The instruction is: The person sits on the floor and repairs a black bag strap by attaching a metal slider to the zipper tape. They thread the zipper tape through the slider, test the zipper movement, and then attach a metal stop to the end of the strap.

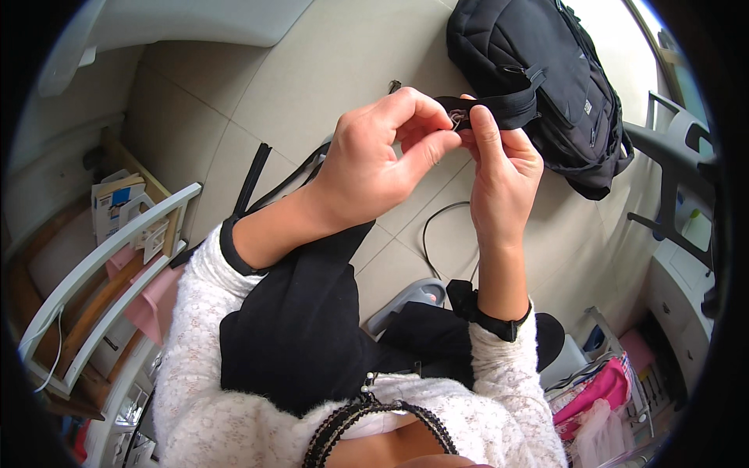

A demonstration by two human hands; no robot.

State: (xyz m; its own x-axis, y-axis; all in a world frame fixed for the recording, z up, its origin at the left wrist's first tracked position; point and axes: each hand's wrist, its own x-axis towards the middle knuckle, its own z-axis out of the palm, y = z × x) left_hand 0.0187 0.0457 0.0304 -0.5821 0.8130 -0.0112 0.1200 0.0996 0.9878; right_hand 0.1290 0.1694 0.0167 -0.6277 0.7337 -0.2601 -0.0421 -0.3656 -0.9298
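Note:
My left hand (382,148) is closed, its thumb and forefinger pinched on a small silvery metal piece (459,117). The piece is too small to name; it looks like thin bent wire or a ring. My right hand (499,168) presses its thumb on a black strap (511,113), right beside that metal piece, with its fingers behind. From there the strap runs toward a black backpack (546,93) at the upper right. Both hands meet in front of me, above the floor. What lies under the fingertips is hidden.
Tiled floor (312,78) spreads below. A thin black cable (427,234) and a grey slipper (406,304) are near my legs. White-railed shelving (117,288) stands left, a dark chair (663,171) right. Pink clothing (605,390) lies at lower right.

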